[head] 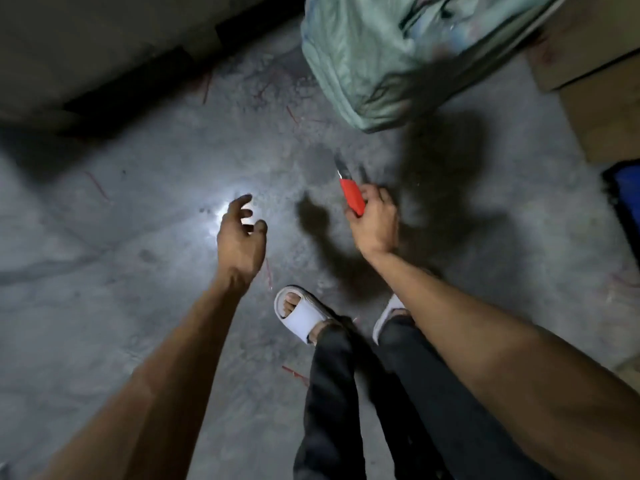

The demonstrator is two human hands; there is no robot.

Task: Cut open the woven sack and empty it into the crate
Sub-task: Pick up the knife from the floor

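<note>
A full pale green woven sack (pixel 388 53) stands on the concrete floor at the top of the view, right of centre. My right hand (pixel 375 221) is shut on a red-handled utility knife (pixel 351 195), whose blade points up toward the sack and stops a short way below its bottom corner. My left hand (pixel 242 237) hovers over the floor at centre left with its fingers apart and curled, holding nothing. The frame shows no crate that I can tell for sure.
Cardboard boxes (pixel 595 64) stand at the upper right beside the sack. A blue object (pixel 627 188) sits at the right edge. A dark low ledge (pixel 138 81) runs across the upper left. My feet in white slides (pixel 301 313) stand on grey concrete strewn with red threads.
</note>
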